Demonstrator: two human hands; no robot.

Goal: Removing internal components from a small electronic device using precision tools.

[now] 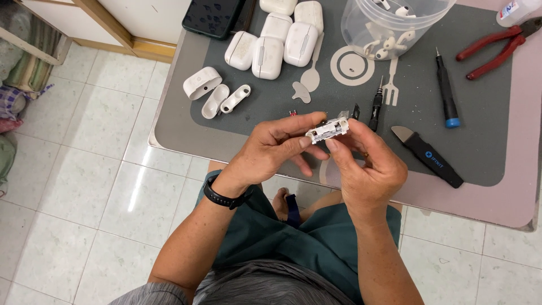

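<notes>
Both hands meet just above the near edge of the table point(497, 186), and between them sits a small white plastic part point(327, 130), a flat oblong piece with a bit of metal at its far end. The left hand point(271, 152) has its thumb lying along the near side of the part and its fingers curled behind it, so its grip is clamped on the part's left half. The right hand point(367, 166) pinches the right half, thumb tip pressed against the part's lower edge and fingers tucked under and behind; how tightly it presses I cannot tell. The part lies level, held clear of the table top, right where the 2 thumbs come together.

Just beyond the hands, on the grey mat point(480, 135), lies a small black screwdriver point(376, 104), with a longer blue-tipped screwdriver point(446, 90) to its right and a black pry tool point(428, 155) nearer the edge. Red-handled pliers point(497, 48) lie at the far right. A cluster of white earbud cases point(276, 39) sits far left, with 3 opened shell pieces point(217, 93) below it, and a clear tub point(389, 25) holds loose earbuds.
</notes>
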